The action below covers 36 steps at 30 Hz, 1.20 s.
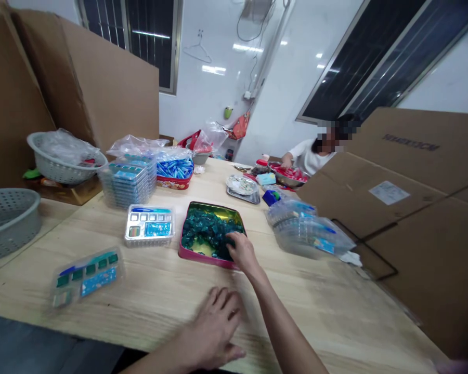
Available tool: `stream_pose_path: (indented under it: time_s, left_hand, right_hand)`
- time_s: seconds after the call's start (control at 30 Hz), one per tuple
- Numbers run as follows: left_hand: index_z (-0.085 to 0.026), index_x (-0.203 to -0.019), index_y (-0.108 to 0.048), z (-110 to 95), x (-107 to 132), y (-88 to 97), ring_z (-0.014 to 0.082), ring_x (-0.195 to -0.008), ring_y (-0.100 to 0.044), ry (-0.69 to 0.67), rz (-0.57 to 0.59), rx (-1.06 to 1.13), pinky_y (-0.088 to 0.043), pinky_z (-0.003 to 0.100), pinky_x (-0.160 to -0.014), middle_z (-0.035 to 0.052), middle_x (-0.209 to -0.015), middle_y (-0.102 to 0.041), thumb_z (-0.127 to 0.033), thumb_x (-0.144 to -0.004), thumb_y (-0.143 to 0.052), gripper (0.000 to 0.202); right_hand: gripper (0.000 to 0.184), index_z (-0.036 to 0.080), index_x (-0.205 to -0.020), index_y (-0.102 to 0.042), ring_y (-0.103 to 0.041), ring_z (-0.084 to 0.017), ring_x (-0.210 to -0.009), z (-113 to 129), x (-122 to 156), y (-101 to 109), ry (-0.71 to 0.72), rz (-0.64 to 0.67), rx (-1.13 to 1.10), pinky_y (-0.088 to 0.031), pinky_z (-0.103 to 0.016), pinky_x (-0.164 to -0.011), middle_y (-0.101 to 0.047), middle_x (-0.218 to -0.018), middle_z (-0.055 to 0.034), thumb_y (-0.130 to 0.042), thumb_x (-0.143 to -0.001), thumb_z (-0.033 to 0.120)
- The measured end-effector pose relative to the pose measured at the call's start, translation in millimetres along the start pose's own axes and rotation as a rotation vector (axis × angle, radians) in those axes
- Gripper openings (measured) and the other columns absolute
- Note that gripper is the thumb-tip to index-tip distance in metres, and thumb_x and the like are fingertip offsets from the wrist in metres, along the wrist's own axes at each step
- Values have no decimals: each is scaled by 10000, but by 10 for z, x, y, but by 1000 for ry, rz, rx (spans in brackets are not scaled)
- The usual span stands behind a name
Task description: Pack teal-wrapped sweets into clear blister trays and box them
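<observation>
My right hand (242, 251) reaches into a red-rimmed tin (203, 255) full of small dark green wrapped pieces (206, 231); its fingers curl down among them, and what they hold is hidden. My left hand (215, 328) rests flat on the wooden table (159, 296) near the front edge, fingers stretched out and holding nothing. A clear compartment tray (149, 225) with blue and green items lies just left of the tin. Another filled clear tray (86, 276) lies further left, near the front edge.
Stacked clear trays (128, 182) and a red box of blue pieces (175, 171) stand behind. Grey baskets (8, 221) (64, 158) sit at left. Bagged trays (308, 231) lie at right beside large cardboard boxes (413, 218). A person in white (310, 156) works at the far end.
</observation>
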State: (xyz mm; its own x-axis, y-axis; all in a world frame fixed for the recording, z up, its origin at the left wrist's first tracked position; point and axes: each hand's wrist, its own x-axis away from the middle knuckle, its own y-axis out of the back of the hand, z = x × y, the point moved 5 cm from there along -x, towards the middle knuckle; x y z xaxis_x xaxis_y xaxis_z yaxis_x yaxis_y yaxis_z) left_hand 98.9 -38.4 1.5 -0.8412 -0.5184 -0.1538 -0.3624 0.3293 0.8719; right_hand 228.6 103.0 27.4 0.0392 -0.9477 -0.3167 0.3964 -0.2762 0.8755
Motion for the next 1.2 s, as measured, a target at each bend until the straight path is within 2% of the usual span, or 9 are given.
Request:
stream_pose_path:
  time_s: [0.17,0.27,0.37,0.47,0.6,0.8,0.97,1.07,1.2]
  left_hand:
    - [-193,-1305,-450,336,474,92,336,-1385,-210,146,45,-39,-180,528,-1122,128,-1508,-260,-428,-793,-605,584]
    - [-228,-1319,-439,468,713,166,337,-1367,-260,179,3,-23,-229,553,-1099,118,-1479,-330,-348,-756,-650,612]
    - [-201,-1223,-536,525,753,378,285,-1243,-459,209,-274,90,-350,499,-1049,125,-1296,-552,-272,-812,-572,418]
    - [-175,-1048,-625,558,654,669,220,-1025,-598,315,-599,300,-480,382,-910,109,-1067,-661,-190,-838,-507,241]
    - [-164,-864,-672,531,435,868,166,-788,-618,356,-676,611,-506,269,-700,65,-875,-676,-132,-761,-564,152]
    - [-124,-696,-642,632,434,619,135,-595,-590,543,-589,843,-464,232,-573,36,-649,-649,-186,-725,-605,78]
    - [-146,-678,-609,748,595,636,138,-663,-580,596,-701,517,-444,233,-612,25,-687,-623,-109,-725,-536,94]
    - [-156,-666,-591,796,696,660,140,-688,-564,585,-704,383,-425,237,-619,24,-706,-606,-87,-731,-501,130]
    - [-157,-643,-588,831,772,532,131,-640,-546,608,-567,390,-403,232,-596,11,-667,-589,-88,-725,-505,135]
  right_hand:
    - [194,182,-788,-679,-589,-224,-862,44,-69,-117,0,41,19,-434,-311,-791,-678,-815,-70,-574,-677,62]
    - [121,189,-806,-676,-586,-186,-730,110,61,-91,-41,29,-237,-446,-289,-697,-656,-748,-32,-606,-712,160]
    - [172,184,-826,-667,-544,-151,-617,255,294,-76,-117,59,-769,-431,-261,-591,-610,-675,-3,-693,-697,296]
    - [255,187,-814,-663,-529,-137,-607,480,570,-120,-180,151,-1154,-419,-246,-567,-595,-668,3,-776,-639,335]
    - [255,186,-749,-648,-521,-123,-592,700,851,-236,-239,229,-1366,-415,-241,-559,-593,-664,9,-808,-613,331]
    - [238,171,-679,-595,-466,-90,-521,789,949,-405,-296,198,-1341,-355,-208,-490,-550,-593,30,-778,-665,322]
    - [170,175,-683,-600,-499,-117,-564,713,991,-466,-297,114,-1157,-401,-235,-535,-563,-613,20,-701,-714,308]
    - [56,176,-724,-636,-548,-149,-644,669,1083,-424,-195,189,-974,-441,-259,-590,-599,-690,-10,-612,-748,220]
    - [246,192,-822,-660,-576,-183,-780,742,1199,-333,39,367,-728,-459,-280,-675,-630,-824,-40,-503,-682,66]
